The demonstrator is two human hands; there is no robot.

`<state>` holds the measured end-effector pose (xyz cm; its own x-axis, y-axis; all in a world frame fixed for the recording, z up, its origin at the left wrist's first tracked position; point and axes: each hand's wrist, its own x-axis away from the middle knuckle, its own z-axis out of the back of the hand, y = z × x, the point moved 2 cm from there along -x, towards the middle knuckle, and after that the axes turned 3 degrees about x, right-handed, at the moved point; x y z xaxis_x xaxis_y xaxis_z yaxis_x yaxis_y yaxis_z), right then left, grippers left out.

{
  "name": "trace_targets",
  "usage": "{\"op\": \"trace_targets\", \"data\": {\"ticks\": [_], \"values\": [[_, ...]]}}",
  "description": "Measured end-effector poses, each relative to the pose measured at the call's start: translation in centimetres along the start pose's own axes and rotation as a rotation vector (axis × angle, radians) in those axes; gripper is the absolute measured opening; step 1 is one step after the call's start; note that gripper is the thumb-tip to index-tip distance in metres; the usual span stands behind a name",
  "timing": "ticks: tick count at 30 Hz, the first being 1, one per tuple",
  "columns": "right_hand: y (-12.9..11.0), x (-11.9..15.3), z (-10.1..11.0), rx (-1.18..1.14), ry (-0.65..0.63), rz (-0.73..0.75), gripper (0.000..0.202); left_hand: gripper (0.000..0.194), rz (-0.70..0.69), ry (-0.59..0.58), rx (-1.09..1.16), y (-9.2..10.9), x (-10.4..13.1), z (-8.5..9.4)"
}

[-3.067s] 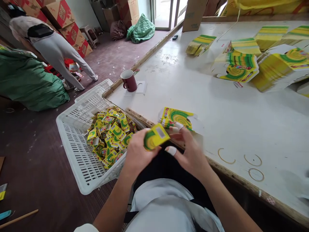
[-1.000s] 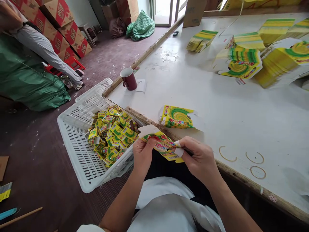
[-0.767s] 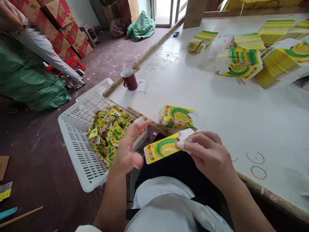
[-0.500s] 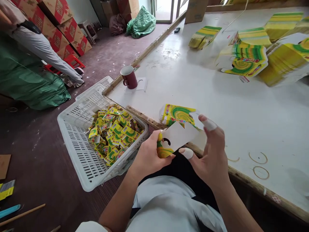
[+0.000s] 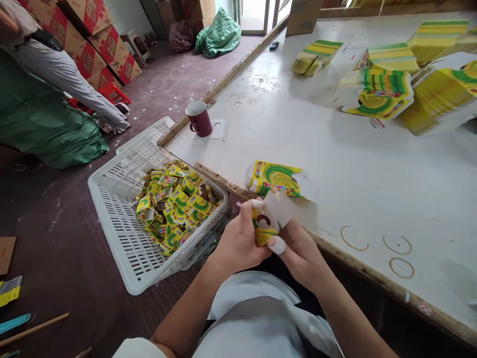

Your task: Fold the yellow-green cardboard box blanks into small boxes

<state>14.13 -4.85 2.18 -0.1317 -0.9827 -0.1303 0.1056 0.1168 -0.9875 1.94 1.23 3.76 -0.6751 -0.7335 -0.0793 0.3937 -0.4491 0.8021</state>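
Both hands are on one small yellow-and-green carton, partly folded, its white inner side facing up. My left hand grips its left end, thumb on top. My right hand has closed on the right end, the white-covered thumb in front and the fingers behind the white flap. White coverings sit on some fingertips. Just beyond the hands, a small stack of flat printed cartons lies at the table's edge. To the left, a white plastic basket holds many folded cartons.
A maroon mug stands near the table's left corner. Stacks of flat cartons lie at the far right of the white table. Rubber bands lie near its front edge. A person stands by a green sack at the left.
My right hand has moved in from the right and closed on the carton. The carton's white flap is now bent up, and my left hand has shifted slightly right.
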Motion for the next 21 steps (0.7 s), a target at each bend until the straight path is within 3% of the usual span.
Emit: {"op": "trace_targets", "data": {"ticks": [2, 4, 7, 10, 13, 16, 21], "values": [[-0.2, 0.3, -0.2, 0.200, 0.021, 0.154, 0.058, 0.059, -0.005, -0.007, 0.007, -0.2, -0.1, -0.5], [-0.3, 0.4, -0.4, 0.312, 0.060, 0.255, 0.061, 0.054, -0.038, 0.059, -0.033, -0.4, 0.0, -0.9], [0.1, 0.1, 0.1, 0.290, 0.158, 0.256, 0.064, 0.064, -0.006, 0.177, -0.118, -0.8, 0.5, -0.9], [0.4, -0.1, 0.9, 0.330, 0.218, 0.262, 0.066, 0.063, 0.076, 0.198, -0.204, -1.1, 1.0, 0.0], [0.5, -0.1, 1.2, 0.485, 0.127, 0.319, 0.060, 0.049, 0.080, 0.200, -0.211, -1.0, 1.3, 1.2], [0.5, -0.4, 2.2, 0.542, 0.032, 0.318, 0.039, 0.043, 0.113, 0.153, -0.144, -0.6, 1.1, 2.2], [0.0, -1.2, 4.2, 0.462, -0.216, 0.272, 0.033, 0.053, 0.143, 0.042, -0.024, 0.0, 0.2, 3.3]]}}
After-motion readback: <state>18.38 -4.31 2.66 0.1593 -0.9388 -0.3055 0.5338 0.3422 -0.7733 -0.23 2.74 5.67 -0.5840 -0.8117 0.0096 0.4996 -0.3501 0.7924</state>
